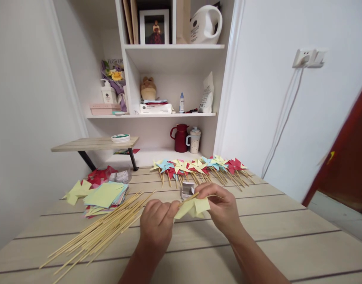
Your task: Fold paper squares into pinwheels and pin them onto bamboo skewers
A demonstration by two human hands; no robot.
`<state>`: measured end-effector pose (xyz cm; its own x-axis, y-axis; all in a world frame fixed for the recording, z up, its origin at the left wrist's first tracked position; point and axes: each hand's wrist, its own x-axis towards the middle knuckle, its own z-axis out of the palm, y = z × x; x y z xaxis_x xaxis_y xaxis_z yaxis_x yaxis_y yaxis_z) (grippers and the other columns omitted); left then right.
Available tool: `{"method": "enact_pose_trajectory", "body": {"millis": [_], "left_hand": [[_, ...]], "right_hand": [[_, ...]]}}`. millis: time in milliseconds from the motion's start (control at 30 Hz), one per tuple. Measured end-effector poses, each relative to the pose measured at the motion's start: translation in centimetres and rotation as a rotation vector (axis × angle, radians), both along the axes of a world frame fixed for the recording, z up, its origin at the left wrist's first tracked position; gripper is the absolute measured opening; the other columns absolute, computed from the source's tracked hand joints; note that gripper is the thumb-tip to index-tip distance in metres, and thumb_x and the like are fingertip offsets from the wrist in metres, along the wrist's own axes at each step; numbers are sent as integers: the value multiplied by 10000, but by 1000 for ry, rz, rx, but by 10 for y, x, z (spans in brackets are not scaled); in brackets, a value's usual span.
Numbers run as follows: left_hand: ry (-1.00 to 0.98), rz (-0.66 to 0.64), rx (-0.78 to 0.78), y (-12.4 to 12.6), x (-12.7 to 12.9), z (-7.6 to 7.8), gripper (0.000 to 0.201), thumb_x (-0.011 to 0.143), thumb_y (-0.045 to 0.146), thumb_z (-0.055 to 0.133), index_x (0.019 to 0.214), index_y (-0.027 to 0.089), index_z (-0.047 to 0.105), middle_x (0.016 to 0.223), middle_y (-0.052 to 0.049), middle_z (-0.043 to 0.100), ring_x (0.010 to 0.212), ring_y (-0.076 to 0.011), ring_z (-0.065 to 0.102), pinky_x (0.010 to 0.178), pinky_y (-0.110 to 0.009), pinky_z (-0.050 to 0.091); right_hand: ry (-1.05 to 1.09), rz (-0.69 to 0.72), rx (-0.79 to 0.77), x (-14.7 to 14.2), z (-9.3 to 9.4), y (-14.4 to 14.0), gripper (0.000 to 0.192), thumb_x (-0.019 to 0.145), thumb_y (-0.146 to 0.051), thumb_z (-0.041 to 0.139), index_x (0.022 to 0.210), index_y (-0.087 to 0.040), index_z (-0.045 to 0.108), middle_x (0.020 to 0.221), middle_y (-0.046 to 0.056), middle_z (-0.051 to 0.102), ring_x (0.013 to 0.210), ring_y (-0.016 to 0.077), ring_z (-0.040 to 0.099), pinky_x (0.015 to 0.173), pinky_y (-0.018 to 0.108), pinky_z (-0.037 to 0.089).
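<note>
surface: pale plank table [287, 232] in a white-walled room, open shelves [171, 46] beyond the hands. both hands meet over the table's middle. left hand [157, 221] is closed, fingertips pinched on a folded yellow paper pinwheel [194, 207]. right hand [220, 207] is closed on the same pinwheel and one thin wooden stick [189, 199]. left of the left hand: one loose pile of sticks [100, 230], one stack of paper squares [105, 196]. beyond the right hand: one row of finished pinwheels [198, 165], too overlapped to count.
</note>
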<state>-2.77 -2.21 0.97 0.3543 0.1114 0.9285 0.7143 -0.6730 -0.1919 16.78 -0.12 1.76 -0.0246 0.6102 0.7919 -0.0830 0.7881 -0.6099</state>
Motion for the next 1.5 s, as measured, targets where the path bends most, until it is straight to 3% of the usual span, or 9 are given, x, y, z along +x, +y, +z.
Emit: {"method": "enact_pose_trajectory", "body": {"millis": [133, 267, 433, 767, 1233, 1500], "left_hand": [[21, 58, 58, -1, -1, 0, 244, 924, 85, 484, 1100, 169, 631, 740, -10, 688, 633, -131, 598, 706, -316, 452], [24, 91, 119, -3, -2, 1, 217, 895, 75, 566, 1086, 149, 637, 745, -17, 691, 662, -136, 606, 755, -326, 447], [10, 121, 152, -5, -1, 2, 193, 898, 86, 583, 1070, 136, 656, 736, -9, 701, 651, -126, 599, 799, -331, 427], [-3, 115, 155, -4, 1, 1, 180, 907, 90, 571, 1054, 137, 663, 743, 0, 714, 651, -111, 602, 809, -326, 411], [-108, 191, 177, -3, 3, -4, 250, 853, 133, 680, 1085, 223, 701, 783, 8, 720, 753, -157, 589, 889, -388, 367], [-118, 159, 147, -3, 5, -4, 239, 923, 141, 572, 1108, 234, 691, 774, 8, 723, 745, -161, 594, 897, -401, 362]], "right_hand": [[65, -20, -53, -3, -2, -2, 108, 775, -133, 709, 804, -233, 679, 802, 32, 699, 753, 173, 669, 619, 264, 542], [109, -40, -126, -3, -5, -2, 334, 757, -122, 726, 1045, -273, 651, 738, -4, 701, 651, 161, 667, 542, 249, 531], [4, -49, -3, 0, -5, 0, 150, 801, -114, 675, 856, -244, 725, 812, 42, 712, 765, 189, 673, 635, 299, 548], [-55, -101, 102, 1, 0, -4, 130, 815, -136, 671, 873, -242, 718, 801, 53, 705, 775, 203, 654, 652, 324, 539], [-121, -100, 315, 1, 4, -6, 369, 801, -17, 643, 1011, -310, 724, 855, 29, 706, 750, 195, 662, 657, 346, 527], [-160, -141, 262, 0, 4, -11, 281, 820, -43, 628, 971, -274, 677, 836, 28, 685, 774, 195, 641, 692, 346, 515]]}}
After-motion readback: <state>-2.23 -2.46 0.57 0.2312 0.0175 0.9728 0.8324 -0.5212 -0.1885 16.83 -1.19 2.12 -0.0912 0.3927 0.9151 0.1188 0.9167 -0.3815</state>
